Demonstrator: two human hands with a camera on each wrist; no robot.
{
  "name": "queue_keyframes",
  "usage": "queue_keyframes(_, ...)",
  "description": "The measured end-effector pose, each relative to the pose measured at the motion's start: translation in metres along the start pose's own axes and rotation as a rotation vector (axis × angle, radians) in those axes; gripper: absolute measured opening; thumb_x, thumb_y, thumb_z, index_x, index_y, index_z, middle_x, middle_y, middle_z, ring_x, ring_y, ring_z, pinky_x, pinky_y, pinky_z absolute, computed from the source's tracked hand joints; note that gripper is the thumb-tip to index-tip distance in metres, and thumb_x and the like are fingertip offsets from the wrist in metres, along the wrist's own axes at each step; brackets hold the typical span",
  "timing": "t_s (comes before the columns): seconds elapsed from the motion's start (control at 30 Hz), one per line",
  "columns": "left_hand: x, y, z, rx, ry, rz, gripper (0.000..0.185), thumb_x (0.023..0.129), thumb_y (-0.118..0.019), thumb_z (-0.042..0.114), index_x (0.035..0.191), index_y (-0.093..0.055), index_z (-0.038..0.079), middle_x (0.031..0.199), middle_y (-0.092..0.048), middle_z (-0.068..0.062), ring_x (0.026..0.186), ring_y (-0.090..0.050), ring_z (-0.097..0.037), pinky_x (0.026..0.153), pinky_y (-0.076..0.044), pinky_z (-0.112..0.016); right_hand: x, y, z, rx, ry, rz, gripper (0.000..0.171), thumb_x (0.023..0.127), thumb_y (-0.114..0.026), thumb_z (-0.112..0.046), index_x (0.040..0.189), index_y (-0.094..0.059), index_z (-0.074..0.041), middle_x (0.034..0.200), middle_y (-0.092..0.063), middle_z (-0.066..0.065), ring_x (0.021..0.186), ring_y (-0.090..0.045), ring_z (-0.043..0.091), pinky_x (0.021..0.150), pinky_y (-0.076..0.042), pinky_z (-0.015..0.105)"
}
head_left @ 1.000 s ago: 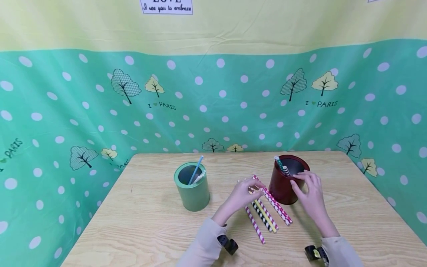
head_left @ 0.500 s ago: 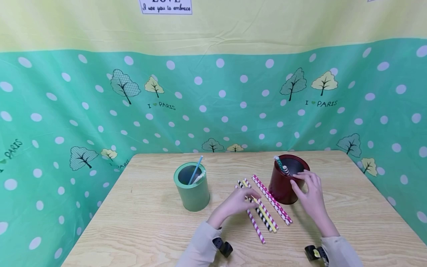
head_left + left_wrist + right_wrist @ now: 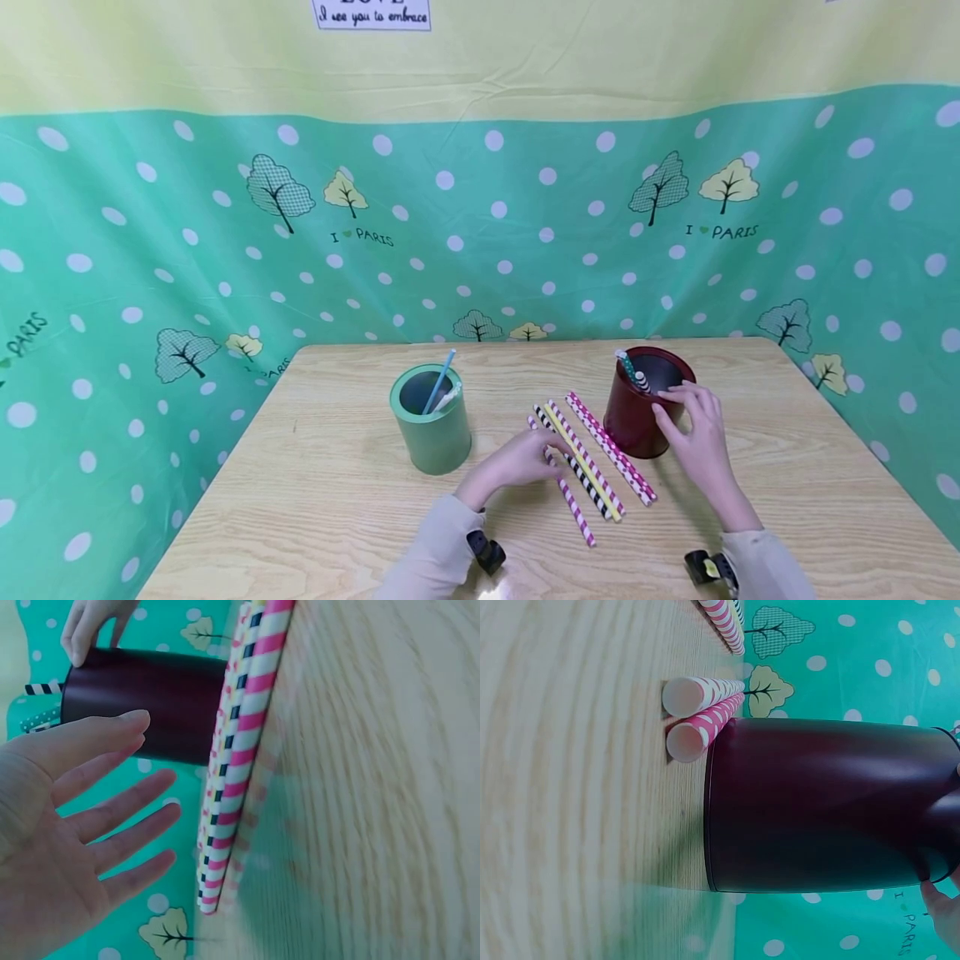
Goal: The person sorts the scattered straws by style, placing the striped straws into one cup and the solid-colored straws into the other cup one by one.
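Note:
Several patterned paper straws (image 3: 583,465) lie side by side on the wooden table (image 3: 337,508). My left hand (image 3: 525,460) hovers at their left edge, nearest the pink striped straw (image 3: 572,498). In the left wrist view my left hand (image 3: 112,802) has straight, spread fingers and holds nothing beside the straws (image 3: 232,772). My right hand (image 3: 686,417) grips the rim and side of the dark red cup (image 3: 633,417), which holds a few straws. The right wrist view shows the dark red cup (image 3: 825,806) close up, with two straw ends (image 3: 686,720) against its base.
A green cup (image 3: 432,433) with a blue straw and a white one stands left of the straws. Polka-dot cloth (image 3: 480,242) walls the table at the back and on both sides. Bare wood lies along the front and left.
My left hand has drawn back toward me and to the left, off the straws' far ends, which now show. The right hand and the red cup have not moved.

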State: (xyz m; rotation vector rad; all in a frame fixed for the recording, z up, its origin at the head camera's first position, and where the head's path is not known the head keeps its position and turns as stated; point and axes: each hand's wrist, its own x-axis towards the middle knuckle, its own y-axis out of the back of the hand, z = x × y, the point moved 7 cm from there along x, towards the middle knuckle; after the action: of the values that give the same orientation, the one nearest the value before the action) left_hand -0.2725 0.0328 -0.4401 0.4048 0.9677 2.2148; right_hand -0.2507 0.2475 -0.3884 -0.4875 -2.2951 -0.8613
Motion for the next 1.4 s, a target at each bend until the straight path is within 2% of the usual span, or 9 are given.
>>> queue_keyframes(0.17, -0.001, 0.000, -0.003, 0.068, -0.021, -0.023, 0.031, 0.075, -0.068, 0.010, 0.105, -0.063, 0.011, 0.104, -0.062, 0.002, 0.087, -0.057, -0.009, 0.068, -0.043, -0.013, 0.000, 0.001, -0.002, 0.006, 0.006, 0.003, 0.017, 0.075, -0.065, -0.001, 0.091, -0.060, 0.003, 0.103, -0.050, 0.019, 0.109, -0.035, 0.037, 0.088, -0.028, 0.050)
queue_keyframes(0.3, -0.002, -0.001, -0.003, 0.115, -0.041, -0.031, 0.030, 0.074, -0.069, 0.012, 0.104, -0.063, 0.011, 0.103, -0.062, 0.002, 0.093, -0.056, -0.011, 0.076, -0.042, -0.015, 0.000, 0.001, -0.002, 0.009, 0.008, 0.002, 0.017, 0.075, -0.065, -0.001, 0.091, -0.060, 0.003, 0.103, -0.050, 0.019, 0.108, -0.035, 0.036, 0.088, -0.028, 0.049)
queue_keyframes(0.4, -0.002, -0.002, -0.003, 0.139, -0.058, -0.039, 0.029, 0.073, -0.069, 0.011, 0.102, -0.064, 0.010, 0.102, -0.062, 0.001, 0.093, -0.056, -0.012, 0.077, -0.042, -0.015, 0.000, 0.001, -0.002, 0.006, 0.003, 0.001, 0.017, 0.076, -0.064, -0.001, 0.092, -0.060, 0.003, 0.103, -0.050, 0.019, 0.109, -0.035, 0.036, 0.088, -0.028, 0.050)
queue_keyframes(0.77, -0.001, -0.009, -0.005, 0.163, -0.075, -0.080, 0.027, 0.073, -0.068, 0.007, 0.099, -0.065, 0.009, 0.096, -0.061, 0.001, 0.077, -0.056, -0.008, 0.066, -0.040, -0.010, 0.001, 0.001, -0.002, 0.011, -0.004, -0.002, 0.017, 0.076, -0.065, -0.001, 0.092, -0.060, 0.003, 0.103, -0.050, 0.019, 0.109, -0.035, 0.036, 0.088, -0.028, 0.050)
queue_keyframes(1.07, 0.002, -0.015, -0.006, 0.242, -0.091, -0.103, 0.025, 0.072, -0.069, 0.011, 0.098, -0.065, 0.012, 0.096, -0.061, 0.004, 0.084, -0.055, -0.005, 0.072, -0.040, -0.010, 0.001, 0.002, -0.002, 0.004, -0.008, -0.001, 0.018, 0.075, -0.065, -0.001, 0.092, -0.060, 0.003, 0.103, -0.050, 0.019, 0.109, -0.035, 0.036, 0.088, -0.028, 0.051)
queue_keyframes(1.4, 0.005, -0.020, -0.009, 0.281, -0.093, -0.119, 0.023, 0.072, -0.071, 0.013, 0.094, -0.066, 0.013, 0.095, -0.059, 0.006, 0.082, -0.053, -0.004, 0.072, -0.039, -0.010, 0.000, 0.000, 0.000, 0.004, -0.005, -0.003, 0.017, 0.076, -0.065, -0.001, 0.092, -0.060, 0.002, 0.104, -0.050, 0.019, 0.109, -0.035, 0.036, 0.087, -0.028, 0.052)
